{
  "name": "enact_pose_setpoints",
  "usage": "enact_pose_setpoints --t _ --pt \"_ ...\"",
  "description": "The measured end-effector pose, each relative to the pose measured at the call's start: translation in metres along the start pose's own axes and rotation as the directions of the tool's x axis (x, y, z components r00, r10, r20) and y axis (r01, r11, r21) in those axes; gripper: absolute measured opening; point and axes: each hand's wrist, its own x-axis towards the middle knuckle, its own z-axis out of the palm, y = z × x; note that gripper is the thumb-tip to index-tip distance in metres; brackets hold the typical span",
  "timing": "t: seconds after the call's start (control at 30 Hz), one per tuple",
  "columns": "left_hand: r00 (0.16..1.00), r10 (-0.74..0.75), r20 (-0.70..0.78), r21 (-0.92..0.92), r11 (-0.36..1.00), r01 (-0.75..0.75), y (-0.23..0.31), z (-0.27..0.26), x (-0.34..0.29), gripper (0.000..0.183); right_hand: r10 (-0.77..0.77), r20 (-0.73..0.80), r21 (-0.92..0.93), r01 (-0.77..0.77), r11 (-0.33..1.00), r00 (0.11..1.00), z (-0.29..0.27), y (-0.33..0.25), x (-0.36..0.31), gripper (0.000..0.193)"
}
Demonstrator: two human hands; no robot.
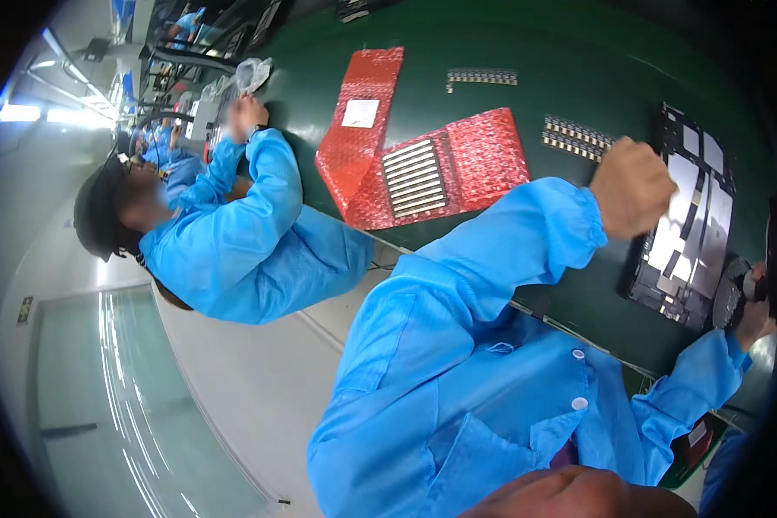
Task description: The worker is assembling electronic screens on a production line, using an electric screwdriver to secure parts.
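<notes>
My left hand (634, 190) is curled closed over the bench, beside the left edge of an opened flat device (684, 226) with silver panels and dark circuit parts. Whatever its fingers pinch, if anything, is hidden. Just beyond it lie two rows of small chip-like parts (570, 135). At the right rim my right hand (754, 315) is bent round something dark that I cannot make out, partly cut off by the picture's dark edge. A dark rounded object (730, 292) sits next to it, by the device's near right corner.
Red bubble wrap (492, 155) lies on the green bench (440, 30), with a stack of pale strips (415, 179) and a white label (360, 113) on it. Another short row of small parts (483, 78) lies farther back. To the left a blue-sleeved co-worker (242, 224) works at the bench.
</notes>
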Motion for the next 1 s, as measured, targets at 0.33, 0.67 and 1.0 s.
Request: enact_pose_setpoints --t 0.33,0.67,1.0 --pt "0.994 0.040 0.102 -0.234 0.972 -0.015 0.019 0.004 -0.011 0.011 -0.215 -0.256 -0.293 0.136 0.946 0.943 0.077 -0.093 -0.023 0.048" --pt "0.986 0.048 0.159 -0.274 0.962 -0.002 0.029 0.002 -0.004 0.016 -0.254 -0.313 -0.171 0.209 0.963 0.915 0.077 -0.101 -0.031 0.039" --pt "0.984 0.025 0.179 -0.285 0.958 0.027 0.027 0.000 -0.006 0.013 -0.163 -0.347 -0.108 0.134 0.985 0.923 0.094 -0.114 -0.034 0.038"
